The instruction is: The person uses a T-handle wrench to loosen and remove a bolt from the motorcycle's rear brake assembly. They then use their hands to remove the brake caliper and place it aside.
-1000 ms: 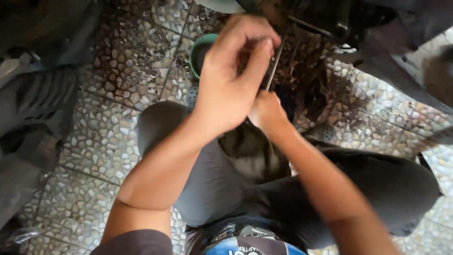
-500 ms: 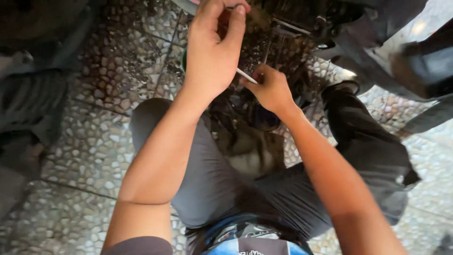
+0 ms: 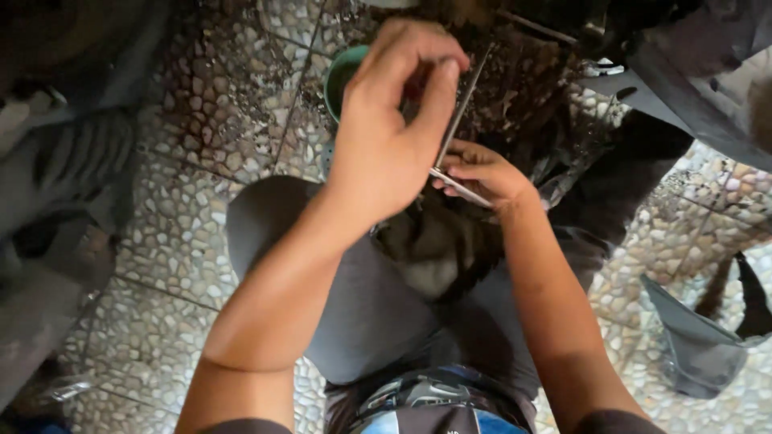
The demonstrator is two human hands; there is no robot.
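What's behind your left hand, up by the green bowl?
The left hand covers most of the green bowl; only its left rim shows. A thin metal rod sticks up beside the fingers. The bowl's contents are hidden.

The floor [image 3: 169,233] is tiled in a pebble pattern of pale stones set in dark grout, with straight joints running across it; it fills the left, the lower left and the right of the frame; at top centre a green bowl [image 3: 342,76] stands on it, partly hidden; just right of the bowl, along the top, the tiles are covered by a dark wet stain [image 3: 531,88]; at lower right a grey plastic piece [image 3: 696,354] lies on the tiles; at the left edge a dark ribbed tyre [image 3: 68,173] rests on them.
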